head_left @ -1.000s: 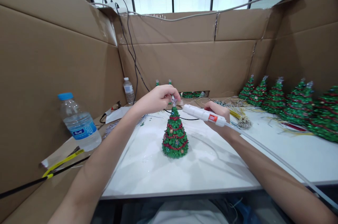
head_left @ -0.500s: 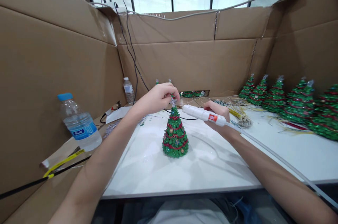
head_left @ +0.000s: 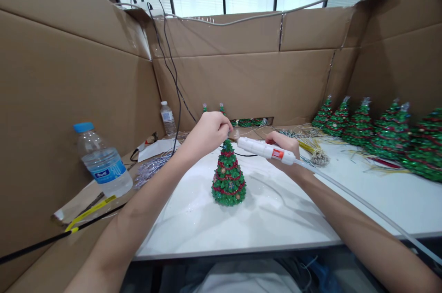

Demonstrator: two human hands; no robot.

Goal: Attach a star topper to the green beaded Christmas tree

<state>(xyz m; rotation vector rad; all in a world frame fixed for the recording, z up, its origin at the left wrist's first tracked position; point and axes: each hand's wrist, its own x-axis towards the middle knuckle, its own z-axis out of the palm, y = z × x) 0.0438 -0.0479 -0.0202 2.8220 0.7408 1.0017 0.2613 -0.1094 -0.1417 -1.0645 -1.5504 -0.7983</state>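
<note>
A small green Christmas tree (head_left: 228, 180) with red garlands and little ornaments stands upright on the white tabletop (head_left: 196, 228). At its tip, my left hand (head_left: 214, 131) is closed in a pinch around the clear star topper, which the fingers mostly hide. My right hand (head_left: 286, 144) is wrapped round a white hot glue gun (head_left: 264, 149) with an orange-red label. Its nozzle points left, close to my left fingertips and the treetop. A long translucent glue stick (head_left: 355, 197) runs out of the gun's back, over my right forearm.
Several finished trees (head_left: 366, 122) line the right side. Bundled yellow wires (head_left: 309, 146) lie beyond my right hand. On the left are a large water bottle (head_left: 105, 166), a smaller bottle (head_left: 168, 118) and a wire pile (head_left: 152, 171). Cardboard walls (head_left: 255, 81) surround the table.
My left hand has shifted slightly down and its fingers have closed in over the treetop, covering the star seen before. The glue gun and tree have barely moved.
</note>
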